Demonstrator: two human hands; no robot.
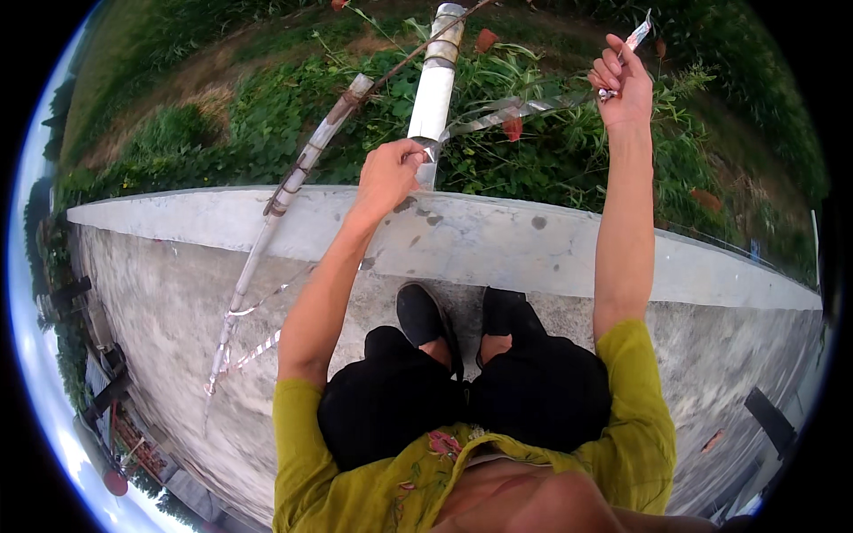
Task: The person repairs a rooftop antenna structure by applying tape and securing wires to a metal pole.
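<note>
My left hand (389, 179) is closed in a pinch at the lower part of a white pipe (431, 102), holding a silver reflective ribbon (524, 110) against it. From the pipe the ribbon stretches across to the right, toward my raised right hand (627, 89). The fingers of that hand are curled around the ribbon, and a shiny end (638, 35) sticks out above them. The pipe rises beyond the ledge, with bands around its upper part. How the ribbon passes around the pipe is partly hidden by my left fingers.
A pale concrete ledge (498, 233) runs across in front of my feet. To the left a long pole (306, 160) bound with ties leans over it, with ribbon strips (258, 349) near its lower end. A thin rod (422, 49) meets the pipe. Green plants (267, 107) grow beyond.
</note>
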